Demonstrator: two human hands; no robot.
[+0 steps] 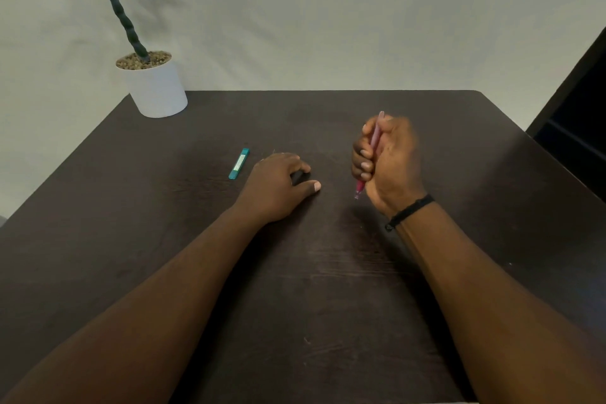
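My right hand (388, 162) is raised a little above the dark table (314, 289) and grips a pink pen (373, 138) in a fist, its tip pointing down toward me. My left hand (278, 185) rests palm down on the table, fingers loosely bent and thumb stretched out to the right, holding nothing that I can see. A small teal case (239, 163) lies flat on the table just left of my left hand, not touching it.
A white pot (155, 88) with a green plant stands at the table's far left corner. A pale wall runs behind the table. A dark piece of furniture (577, 128) stands at the right edge.
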